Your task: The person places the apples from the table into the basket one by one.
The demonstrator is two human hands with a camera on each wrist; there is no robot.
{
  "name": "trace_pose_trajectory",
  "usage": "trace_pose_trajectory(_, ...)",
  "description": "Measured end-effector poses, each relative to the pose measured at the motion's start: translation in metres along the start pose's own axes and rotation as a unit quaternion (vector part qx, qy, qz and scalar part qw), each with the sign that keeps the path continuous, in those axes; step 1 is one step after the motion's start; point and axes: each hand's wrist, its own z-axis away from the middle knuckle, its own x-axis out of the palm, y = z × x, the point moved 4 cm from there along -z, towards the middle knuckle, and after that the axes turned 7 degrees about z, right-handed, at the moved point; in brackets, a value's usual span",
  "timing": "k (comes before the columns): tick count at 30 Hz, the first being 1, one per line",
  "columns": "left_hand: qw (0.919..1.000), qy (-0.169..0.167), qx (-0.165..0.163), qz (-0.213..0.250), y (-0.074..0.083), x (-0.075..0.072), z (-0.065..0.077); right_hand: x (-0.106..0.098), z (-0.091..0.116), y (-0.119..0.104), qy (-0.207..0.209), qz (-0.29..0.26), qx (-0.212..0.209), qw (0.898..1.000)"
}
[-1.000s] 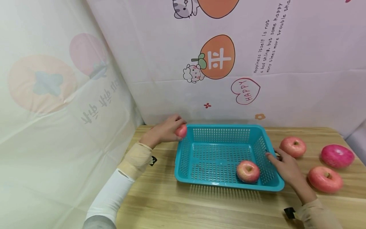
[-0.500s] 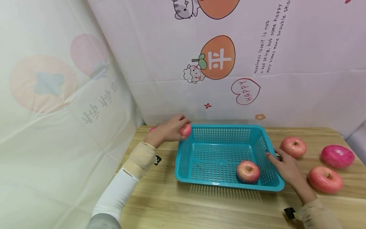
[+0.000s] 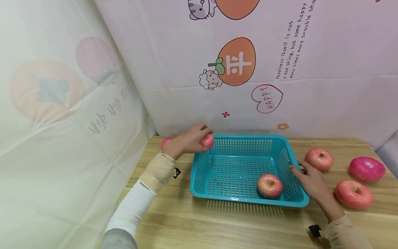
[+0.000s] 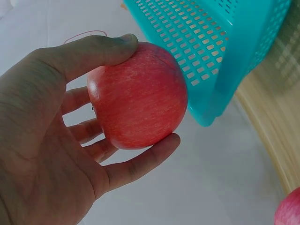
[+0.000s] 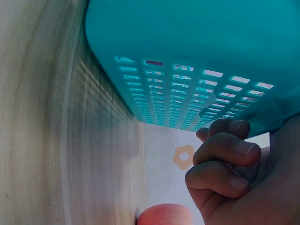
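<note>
My left hand grips a red apple between thumb and fingers, above the back left corner of the blue basket. In the left wrist view the thumb lies over the apple's upper side and the fingers support it from below. My right hand holds the basket's right rim, thumb on the inside and the other fingers curled under the rim outside, as the right wrist view shows. Inside the basket, near its front right corner, sits another apple.
Right of the basket lie two apples, one behind and one nearer, plus a magenta fruit. Another magenta fruit is partly hidden behind my left wrist. A printed cloth hangs behind the wooden table.
My left hand has moved right with the apple, from the basket's left edge to over its back left corner, uncovering part of the magenta fruit behind. The right hand and basket have stayed put.
</note>
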Motion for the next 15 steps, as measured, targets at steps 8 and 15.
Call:
trace_pose_trajectory(8,0.9999,0.000,0.009,0.013,0.006,0.003,-0.009,-0.001,-0.001,-0.001,0.001,-0.001,-0.002,1.000)
trace_pose_trajectory(15,0.9996,-0.002,0.016,0.025,0.013,0.004,-0.014,-0.001,0.000,-0.002,0.003,-0.007,-0.006,1.000)
